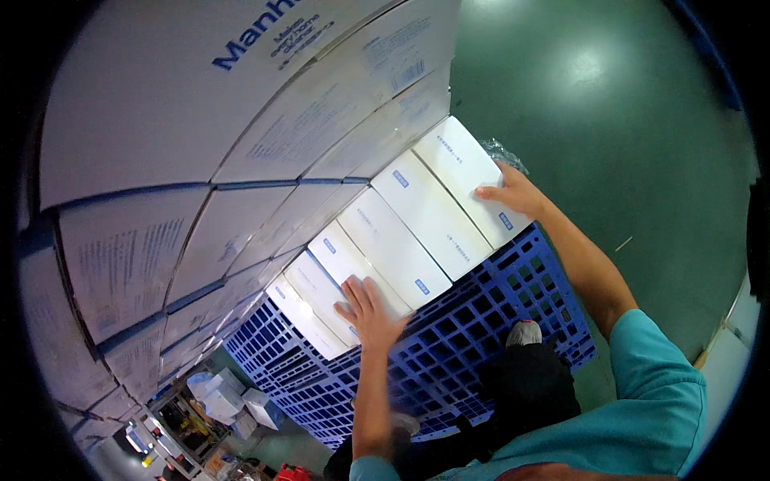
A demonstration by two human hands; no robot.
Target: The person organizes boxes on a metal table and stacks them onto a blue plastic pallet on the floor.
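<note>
A row of several white cartons stands side by side on a blue plastic pallet (449, 337), against a tall stack. Around the outer edge of the end carton (461, 164) curls my right hand (517, 195), its thumb on top and its fingers down the side, partly hidden. My left hand (369, 309) rests with spread fingers on top of another white carton (349, 252), near the other end of the row. A wider carton (393, 240) lies between the two hands.
A high wall of stacked white boxes (265, 144) rises on the left. Clear plastic wrap (504, 152) sticks out beyond the end carton. My shoe (524, 332) is on the pallet. Green floor (593, 136) lies to the right; white boxes (220, 397) are piled lower left.
</note>
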